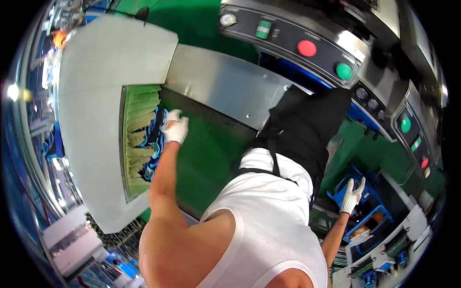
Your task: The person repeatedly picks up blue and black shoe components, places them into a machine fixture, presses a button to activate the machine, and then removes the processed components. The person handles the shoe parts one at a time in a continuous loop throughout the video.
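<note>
My left hand (175, 127), in a white glove, is beside the opening in a pale grey housing. Its fingers are loosely bent and apart, and I make out nothing held in them. Right by its fingertips, black pieces with bright blue edges (154, 137) stick out through a yellow-green strip curtain (139, 144). Whether the hand touches them I cannot tell. My right hand (353, 197), also gloved in white, reaches out low on the right with its fingers spread. Under and beside it are a blue plastic frame (342, 190) and a blue-rimmed bin (367, 225).
The large grey housing (91, 62) stands on my left. Ahead, a metal plate (221, 77) leads to a machine's control panel (288, 41) with red and green buttons. A second control panel (414, 132) is to the right. Green floor (206, 158) shows between.
</note>
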Tool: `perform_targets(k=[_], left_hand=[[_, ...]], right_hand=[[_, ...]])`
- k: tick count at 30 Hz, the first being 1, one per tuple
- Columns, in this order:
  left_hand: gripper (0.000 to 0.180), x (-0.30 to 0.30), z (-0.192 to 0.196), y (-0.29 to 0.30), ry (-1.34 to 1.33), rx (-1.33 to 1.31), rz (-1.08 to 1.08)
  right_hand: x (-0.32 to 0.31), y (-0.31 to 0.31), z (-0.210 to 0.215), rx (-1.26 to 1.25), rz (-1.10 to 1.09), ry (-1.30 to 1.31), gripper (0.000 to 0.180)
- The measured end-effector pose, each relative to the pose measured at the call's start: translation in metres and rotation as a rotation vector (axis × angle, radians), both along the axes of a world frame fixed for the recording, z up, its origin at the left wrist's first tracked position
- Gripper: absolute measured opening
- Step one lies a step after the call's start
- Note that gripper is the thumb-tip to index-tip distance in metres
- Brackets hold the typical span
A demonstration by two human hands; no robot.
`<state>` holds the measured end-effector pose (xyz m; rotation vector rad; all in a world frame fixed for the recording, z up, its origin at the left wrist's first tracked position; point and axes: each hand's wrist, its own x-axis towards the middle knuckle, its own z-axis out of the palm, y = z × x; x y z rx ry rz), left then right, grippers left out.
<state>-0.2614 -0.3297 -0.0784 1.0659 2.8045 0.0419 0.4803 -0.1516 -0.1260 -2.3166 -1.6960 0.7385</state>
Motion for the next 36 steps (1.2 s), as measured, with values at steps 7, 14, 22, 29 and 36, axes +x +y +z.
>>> perform_targets(k=[7,14,22,29,36], left_hand=[[0.081,-0.137,0.034,-0.106,-0.134,-0.585,0.548],[0.065,-0.078,0.014,-0.083,-0.025,-0.596,0.378],[0.060,0.064,0.070,0.060,-0.637,-0.041,0.232],[0.080,0.080,0.109,0.180,-1.134,0.541,-0.773],[0.056,0.129,0.238,0.451,-0.333,0.570,-1.303]], right_hand=[[0.003,0.074,0.007,-0.209,0.212,-0.212,0.063],[-0.058,0.110,0.031,-0.184,0.315,0.083,0.063],[-0.305,0.127,0.132,-0.201,0.478,0.678,0.055],[-0.370,0.147,0.109,-0.112,0.931,1.457,0.047],[-0.293,0.145,0.135,-0.294,-0.047,1.703,0.052]])
